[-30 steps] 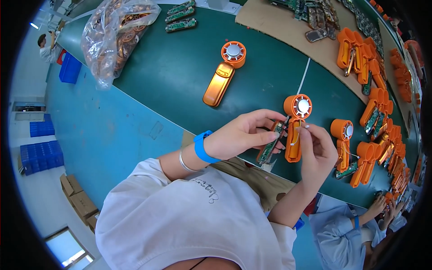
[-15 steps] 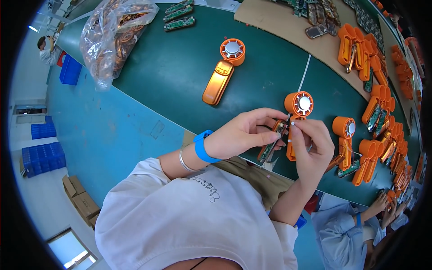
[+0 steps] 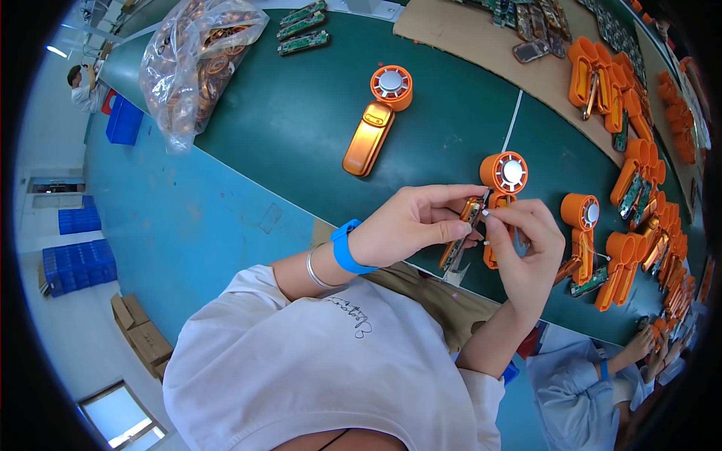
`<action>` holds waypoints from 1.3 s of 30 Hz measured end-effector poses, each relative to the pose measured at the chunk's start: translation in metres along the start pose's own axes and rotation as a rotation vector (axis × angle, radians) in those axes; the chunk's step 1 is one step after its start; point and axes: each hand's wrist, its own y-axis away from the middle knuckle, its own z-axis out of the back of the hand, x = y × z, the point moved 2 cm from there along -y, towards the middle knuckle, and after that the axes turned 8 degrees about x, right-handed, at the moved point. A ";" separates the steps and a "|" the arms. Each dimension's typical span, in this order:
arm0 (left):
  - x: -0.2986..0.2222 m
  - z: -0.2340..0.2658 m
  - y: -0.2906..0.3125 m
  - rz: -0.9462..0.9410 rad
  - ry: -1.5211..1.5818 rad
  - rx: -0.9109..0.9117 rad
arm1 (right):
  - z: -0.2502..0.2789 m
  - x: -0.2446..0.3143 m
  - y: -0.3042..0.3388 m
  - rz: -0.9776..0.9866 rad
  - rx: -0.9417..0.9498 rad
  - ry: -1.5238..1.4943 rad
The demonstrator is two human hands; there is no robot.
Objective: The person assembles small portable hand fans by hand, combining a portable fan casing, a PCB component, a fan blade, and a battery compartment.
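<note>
My left hand (image 3: 410,225) holds a narrow circuit board in an orange-edged cover (image 3: 455,252), tilted on its long side between thumb and fingers. At its upper end the thumb and forefinger of my right hand (image 3: 530,248) are pinched on a tiny white piece (image 3: 486,213), perhaps a wire plug; it is too small to be sure. Just beyond the fingers lies an orange handheld fan housing (image 3: 504,173) with a silver hub, its handle partly hidden by my right hand. A closed orange fan with a shiny handle (image 3: 368,139) lies farther left on the green table.
A clear plastic bag of orange parts (image 3: 177,83) sits at the far left, beside several green circuit boards (image 3: 304,42). Brown cardboard (image 3: 451,30) lies at the back. An open fan (image 3: 581,214) and several orange housings (image 3: 620,259) line the right, where a co-worker's hands (image 3: 647,342) are busy.
The circuit board has turned slightly in my left hand, showing more of its orange edge. Both hands stay close together at its upper end. The whole view has shifted a little.
</note>
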 end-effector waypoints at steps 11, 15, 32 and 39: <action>-0.001 -0.001 -0.001 0.018 -0.056 -0.030 | -0.002 -0.001 -0.001 0.003 0.048 -0.028; -0.002 -0.002 0.000 0.021 -0.067 -0.025 | -0.002 -0.002 -0.002 -0.018 0.064 -0.038; -0.003 -0.002 -0.004 -0.018 -0.468 -0.088 | 0.001 -0.011 -0.003 0.004 0.105 -0.024; -0.003 -0.004 -0.006 0.010 -0.525 -0.120 | 0.000 -0.013 -0.001 -0.002 0.076 -0.059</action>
